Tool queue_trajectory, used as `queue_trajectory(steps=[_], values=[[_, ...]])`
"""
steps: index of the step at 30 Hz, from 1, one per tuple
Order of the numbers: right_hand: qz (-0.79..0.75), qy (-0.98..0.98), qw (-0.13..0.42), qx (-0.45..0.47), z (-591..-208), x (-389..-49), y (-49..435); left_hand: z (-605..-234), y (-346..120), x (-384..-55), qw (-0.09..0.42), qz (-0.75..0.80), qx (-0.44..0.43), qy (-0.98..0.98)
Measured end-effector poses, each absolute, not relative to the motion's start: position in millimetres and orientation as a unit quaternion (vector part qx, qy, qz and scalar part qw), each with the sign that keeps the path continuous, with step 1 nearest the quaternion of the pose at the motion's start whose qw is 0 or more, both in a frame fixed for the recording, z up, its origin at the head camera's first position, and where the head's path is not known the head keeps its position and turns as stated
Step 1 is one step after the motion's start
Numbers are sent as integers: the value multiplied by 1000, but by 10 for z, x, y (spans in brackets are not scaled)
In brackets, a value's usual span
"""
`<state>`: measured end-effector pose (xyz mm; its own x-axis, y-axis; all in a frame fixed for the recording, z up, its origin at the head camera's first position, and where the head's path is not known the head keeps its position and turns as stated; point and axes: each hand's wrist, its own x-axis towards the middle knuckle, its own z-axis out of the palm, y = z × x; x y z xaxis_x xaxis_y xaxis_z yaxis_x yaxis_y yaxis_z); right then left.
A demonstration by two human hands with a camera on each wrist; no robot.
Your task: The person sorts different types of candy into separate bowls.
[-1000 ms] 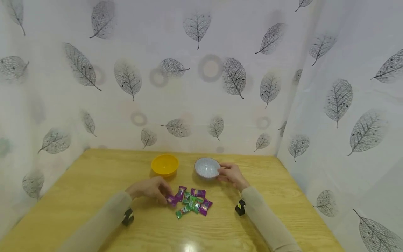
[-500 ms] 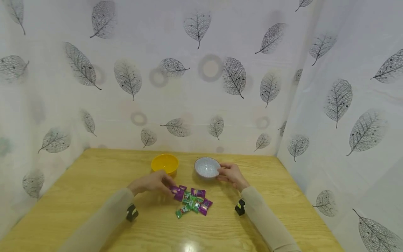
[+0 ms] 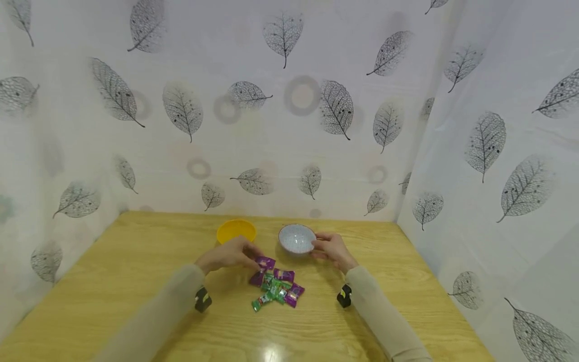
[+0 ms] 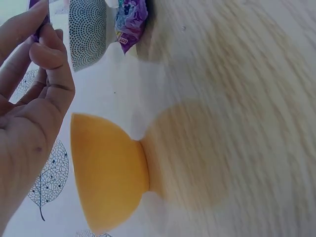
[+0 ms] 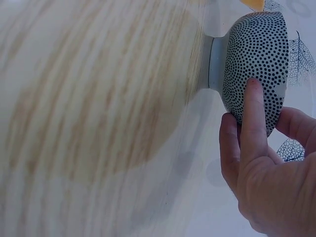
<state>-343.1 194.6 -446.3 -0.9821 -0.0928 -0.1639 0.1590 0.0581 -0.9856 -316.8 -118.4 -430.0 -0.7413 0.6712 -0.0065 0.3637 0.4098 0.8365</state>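
My left hand [image 3: 232, 254] pinches a purple-wrapped candy [image 3: 265, 262] above the table, between the yellow bowl [image 3: 235, 231] and the candy pile. In the left wrist view only part of that candy shows, between thumb and fingers. My right hand [image 3: 333, 250] holds the right side of a white bowl [image 3: 296, 239]. The right wrist view shows dark dots on the bowl's outside [image 5: 256, 59], with fingers against its wall and the thumb at the rim. Below the bowls lie green-wrapped candies [image 3: 277, 291] and purple candies [image 3: 294, 294] in a loose pile.
Both bowls stand upright near the back of the wooden table [image 3: 135, 281]. A white curtain [image 3: 253, 141] with leaf prints rises behind the table and along its sides. Black devices [image 3: 203, 299] are strapped to both wrists.
My left hand has lifted the purple candy from the pile's left side and carried it up and to the right, towards the white bowl. My right hand stays at the bowl.
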Motion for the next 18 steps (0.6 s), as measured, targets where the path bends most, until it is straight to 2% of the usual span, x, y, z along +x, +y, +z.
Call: queue_trajectory(steps=[12,18], values=[[-693,715,91,16,-4474,-3436,1954,-4260,-1041,-3230,147,476,273,823],[-695,713,93,15,-4471,-3415,1951,-4262,-926,-3288,116,472,288,825]])
